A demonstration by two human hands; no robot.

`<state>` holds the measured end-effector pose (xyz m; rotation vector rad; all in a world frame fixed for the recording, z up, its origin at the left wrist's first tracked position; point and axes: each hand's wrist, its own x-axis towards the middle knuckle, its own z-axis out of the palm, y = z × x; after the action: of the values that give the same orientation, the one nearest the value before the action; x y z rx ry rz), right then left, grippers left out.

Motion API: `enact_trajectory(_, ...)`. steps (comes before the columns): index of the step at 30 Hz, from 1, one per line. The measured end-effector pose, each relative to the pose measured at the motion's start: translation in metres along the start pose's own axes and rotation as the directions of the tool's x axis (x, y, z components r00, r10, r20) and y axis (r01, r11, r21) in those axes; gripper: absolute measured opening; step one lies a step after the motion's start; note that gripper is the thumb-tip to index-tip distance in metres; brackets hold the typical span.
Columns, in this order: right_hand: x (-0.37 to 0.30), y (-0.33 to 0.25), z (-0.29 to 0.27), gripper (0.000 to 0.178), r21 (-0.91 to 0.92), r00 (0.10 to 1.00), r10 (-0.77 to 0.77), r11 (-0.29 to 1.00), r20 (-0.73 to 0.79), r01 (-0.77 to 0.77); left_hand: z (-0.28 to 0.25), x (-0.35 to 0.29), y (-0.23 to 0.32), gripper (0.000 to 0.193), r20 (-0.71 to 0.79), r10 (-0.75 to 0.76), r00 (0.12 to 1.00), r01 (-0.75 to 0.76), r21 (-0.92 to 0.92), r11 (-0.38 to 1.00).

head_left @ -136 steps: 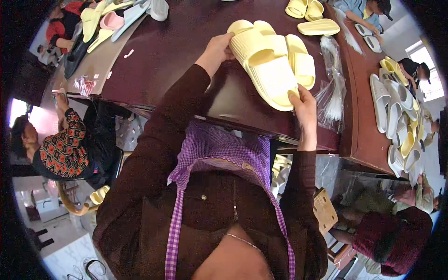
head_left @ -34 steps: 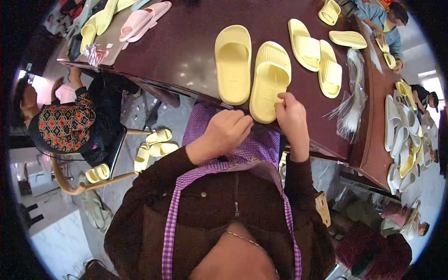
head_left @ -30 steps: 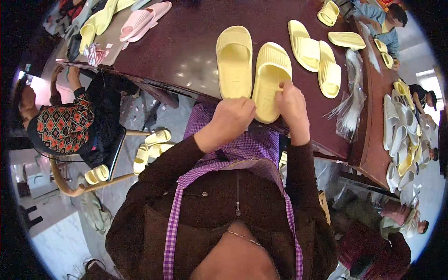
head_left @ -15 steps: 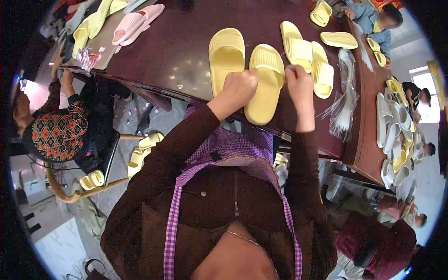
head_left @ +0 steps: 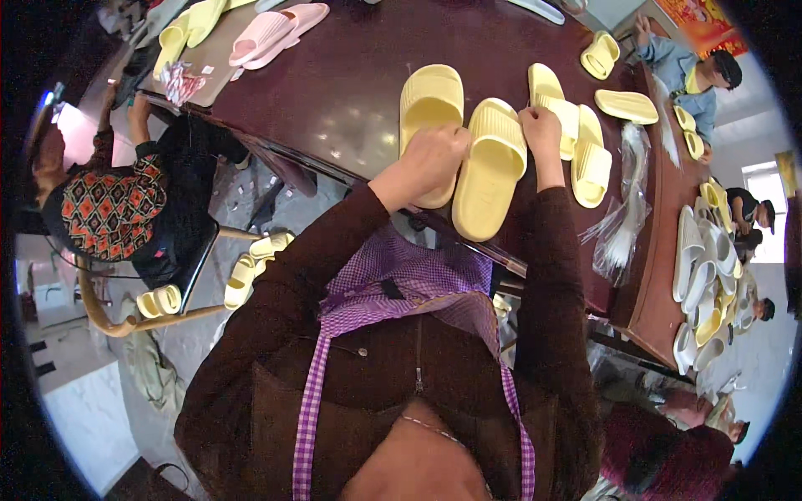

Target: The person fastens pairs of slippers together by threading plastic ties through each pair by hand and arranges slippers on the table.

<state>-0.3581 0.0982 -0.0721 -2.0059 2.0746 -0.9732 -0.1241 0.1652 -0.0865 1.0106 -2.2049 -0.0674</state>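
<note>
A pair of yellow slide slippers lies side by side on the dark red table, toes pointing away from me. My left hand (head_left: 432,160) is closed in a fist across the left slipper (head_left: 431,100), beside the strap of the right slipper (head_left: 489,184). My right hand (head_left: 545,138) is closed at the right slipper's other side, its fingers pinched near the strap. Whatever either hand grips is hidden or too thin to make out. Beyond my right hand lies another yellow pair, one slipper (head_left: 547,88) partly covered by it and the other (head_left: 591,163) to its right.
A bundle of thin clear strips (head_left: 625,225) in plastic lies right. Pink slippers (head_left: 271,37) and small tags (head_left: 180,83) lie far left. Grey and yellow slippers (head_left: 706,267) are heaped at the right. A co-worker (head_left: 109,204) sits left; another person (head_left: 689,71) is far right.
The whole view has shifted, so the table and slippers appear lower and farther right. Against the slippers, both closed hands have moved slightly away from me, the right one more.
</note>
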Motion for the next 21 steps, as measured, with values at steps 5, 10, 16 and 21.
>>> enact_trajectory(5, 0.022, -0.026, -0.003, 0.02, 0.251, 1.0, 0.008, 0.968, 0.007, -0.01, -0.005, 0.002, -0.019, 0.013, 0.019, 0.096, 0.995, -0.095, -0.076, 0.993)
enact_trajectory(10, 0.054, -0.057, 0.015, 0.015, 0.546, 0.968, -0.142, 0.838, 0.206, 0.007, -0.002, 0.003, -0.031, 0.014, 0.0, 0.147, 0.989, -0.145, -0.137, 0.98)
enact_trajectory(16, 0.072, -0.083, 0.039, 0.014, 0.358, 0.866, -0.048, 0.921, 0.498, -0.155, 0.005, 0.004, -0.04, 0.016, 0.018, 0.172, 0.985, -0.167, -0.169, 0.971)
enact_trajectory(21, 0.076, -0.087, 0.049, 0.013, 0.35, 0.849, -0.007, 0.913, 0.528, -0.21, 0.012, 0.006, -0.043, 0.009, -0.143, 0.217, 0.966, -0.243, -0.206, 0.948)
